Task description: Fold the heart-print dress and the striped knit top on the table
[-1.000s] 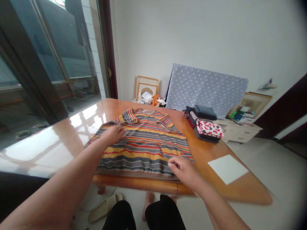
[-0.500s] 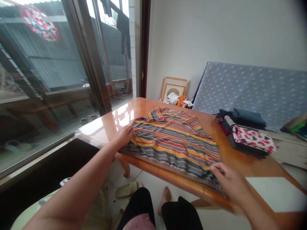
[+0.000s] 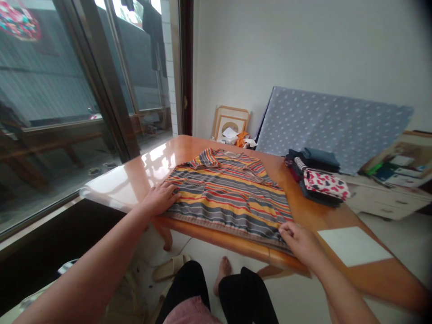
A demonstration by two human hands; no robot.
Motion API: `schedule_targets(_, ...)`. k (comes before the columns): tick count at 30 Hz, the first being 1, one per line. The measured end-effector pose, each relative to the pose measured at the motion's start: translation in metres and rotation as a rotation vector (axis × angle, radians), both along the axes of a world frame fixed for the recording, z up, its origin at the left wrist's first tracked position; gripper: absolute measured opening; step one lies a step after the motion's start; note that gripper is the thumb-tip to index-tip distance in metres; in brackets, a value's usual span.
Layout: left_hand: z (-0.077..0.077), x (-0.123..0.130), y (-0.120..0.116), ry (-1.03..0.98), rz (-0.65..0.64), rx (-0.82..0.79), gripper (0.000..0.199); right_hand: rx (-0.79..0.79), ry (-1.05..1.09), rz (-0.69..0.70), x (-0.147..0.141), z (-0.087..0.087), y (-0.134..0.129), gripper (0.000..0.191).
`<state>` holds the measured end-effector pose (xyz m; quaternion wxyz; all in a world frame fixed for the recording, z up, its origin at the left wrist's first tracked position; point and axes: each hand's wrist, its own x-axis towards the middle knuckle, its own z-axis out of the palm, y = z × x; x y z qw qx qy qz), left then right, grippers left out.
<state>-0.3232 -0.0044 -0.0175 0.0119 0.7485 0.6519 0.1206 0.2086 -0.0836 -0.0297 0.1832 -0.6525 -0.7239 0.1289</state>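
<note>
A short-sleeved striped shirt [image 3: 226, 193] in yellow, grey, red and orange lies spread on the wooden table [image 3: 131, 180], its collar away from me and its hem along the near edge. Small folds run across its lower front. My left hand [image 3: 162, 198] rests flat on the shirt's left side near the hem, fingers apart. At the lower right corner, my right hand [image 3: 299, 240] pinches the shirt's edge between thumb and fingers.
A pile of folded clothes [image 3: 317, 177] sits at the table's right, with a white sheet [image 3: 354, 245] nearer me. Behind stand a grey dotted cloth cover [image 3: 324, 126], a wooden frame [image 3: 231, 123] and a drawer cabinet [image 3: 384, 198]. Glass doors [image 3: 50, 90] border the left.
My left hand has slid nearer the hem along the shirt's left side and now lies flatter. The right hand keeps its pinch at the corner. My view has turned right.
</note>
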Motion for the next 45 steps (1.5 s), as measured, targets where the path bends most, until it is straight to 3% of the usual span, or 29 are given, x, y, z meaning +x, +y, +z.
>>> schedule_targets(12,-0.013,-0.007,0.005,0.037,-0.013,0.071,0.055,0.005,0.012,0.011,-0.006,0.003,-0.006,0.024)
schedule_targets(24,-0.016,-0.009,0.006,0.045,0.006,0.069,0.059,-0.030,-0.006,-0.030,-0.003,-0.009,0.001,0.016)
schedule_targets(45,-0.016,-0.005,0.004,0.028,0.023,0.068,0.057,-0.022,0.038,-0.048,-0.006,-0.006,-0.002,0.016)
